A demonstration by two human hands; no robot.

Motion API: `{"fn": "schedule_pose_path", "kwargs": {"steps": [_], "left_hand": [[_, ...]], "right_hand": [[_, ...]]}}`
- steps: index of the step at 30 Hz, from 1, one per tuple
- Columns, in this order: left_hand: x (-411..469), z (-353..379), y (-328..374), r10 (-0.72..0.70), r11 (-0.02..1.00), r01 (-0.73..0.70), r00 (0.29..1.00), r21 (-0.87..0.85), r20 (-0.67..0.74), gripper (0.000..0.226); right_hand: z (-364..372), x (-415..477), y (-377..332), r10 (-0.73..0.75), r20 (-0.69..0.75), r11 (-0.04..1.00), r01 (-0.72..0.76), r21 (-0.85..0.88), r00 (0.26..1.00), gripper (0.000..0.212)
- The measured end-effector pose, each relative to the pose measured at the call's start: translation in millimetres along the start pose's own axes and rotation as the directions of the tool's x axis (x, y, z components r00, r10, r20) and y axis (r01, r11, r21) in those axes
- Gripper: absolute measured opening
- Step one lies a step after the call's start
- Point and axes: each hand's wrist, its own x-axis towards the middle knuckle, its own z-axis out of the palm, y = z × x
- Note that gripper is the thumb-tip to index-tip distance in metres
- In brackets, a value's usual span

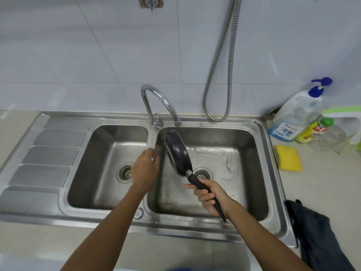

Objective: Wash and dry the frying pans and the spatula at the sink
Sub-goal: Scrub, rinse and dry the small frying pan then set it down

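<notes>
small dark-blue round frying pan [177, 152] tilted on edge over right basin of stainless steel double sink [261, 153] | its black handle gripped by right hand [210, 194], fingers wrapped shut | left hand [145, 169] loosely open, empty, just beside pan

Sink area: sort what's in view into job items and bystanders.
For the job: frying pan held by right hand; left hand; faucet; sponge; soap bottles; dark cloth.
Lying about: shower hose; wall hook.

White tiled wall [78, 55] rises behind a beige countertop [322, 188], evenly lit.
</notes>
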Motion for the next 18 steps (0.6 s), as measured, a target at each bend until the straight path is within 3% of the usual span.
{"fn": "schedule_pose_path", "kwargs": {"steps": [2, 4, 7, 9, 12, 16, 18], "left_hand": [[-18, -1, 3, -0.04, 0.999, 0.039, 0.998, 0.005, 0.058, 0.01], [-35, 5, 8, -0.123, 0.989, 0.134, 0.98, -0.065, 0.157, 0.012], [-61, 25, 22, -0.203, 0.894, 0.352, 0.868, -0.276, 0.452, 0.037], [-76, 35, 40, -0.23, 0.72, 0.574, 0.727, -0.389, 0.647, 0.059], [-95, 46, 70, -0.288, 0.491, 0.758, 0.607, -0.43, 0.741, 0.064], [-111, 62, 95, -0.354, 0.159, 0.885, 0.465, -0.438, 0.812, 0.052], [-118, 67, 102, -0.343, 0.11, 0.889, 0.453, -0.444, 0.823, 0.045]], "right_hand": [[13, 2, 4, -0.044, -0.101, 0.996, 0.036, -0.076, 0.994, 0.044], [26, 7, 12, -0.156, -0.259, 0.961, 0.086, -0.261, 0.953, 0.046], [43, 13, 26, -0.416, -0.394, 0.794, 0.116, -0.597, 0.82, 0.04], [47, 12, 35, -0.577, -0.389, 0.628, 0.085, -0.774, 0.719, 0.042], [48, 8, 47, -0.742, -0.335, 0.38, -0.047, -0.924, 0.581, 0.047], [39, -3, 57, -0.777, -0.326, 0.346, -0.067, -0.936, 0.538, 0.043], [32, -15, 57, -0.787, -0.32, 0.335, -0.069, -0.94, 0.528, 0.043]]}}
